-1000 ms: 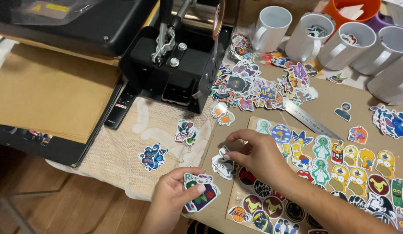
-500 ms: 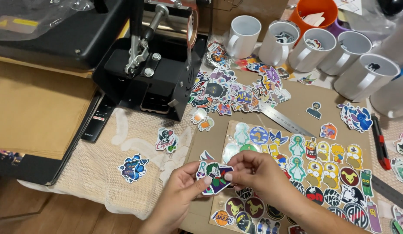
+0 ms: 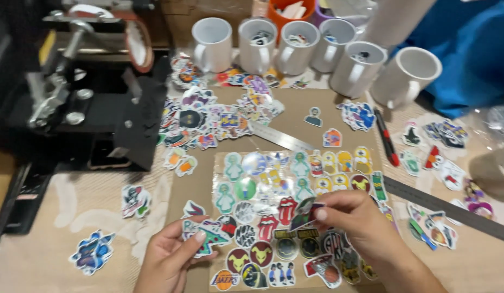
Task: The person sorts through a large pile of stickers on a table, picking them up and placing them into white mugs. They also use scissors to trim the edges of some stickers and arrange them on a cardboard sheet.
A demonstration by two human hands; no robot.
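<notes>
I see my left hand point(image 3: 173, 255) low at the frame's bottom, thumb and fingers closed on a small stack of cut stickers point(image 3: 206, 233) with a green-and-red one on top; my right hand point(image 3: 352, 217) pinches a single dark sticker point(image 3: 305, 211) between thumb and fingertips, held just above the glossy sticker sheet point(image 3: 295, 211) lying on brown cardboard point(image 3: 295, 106); a steel ruler point(image 3: 279, 138) lies beyond the sheet; white mugs point(image 3: 211, 43) line the far edge; a black mug press point(image 3: 84, 103) stands at left.
</notes>
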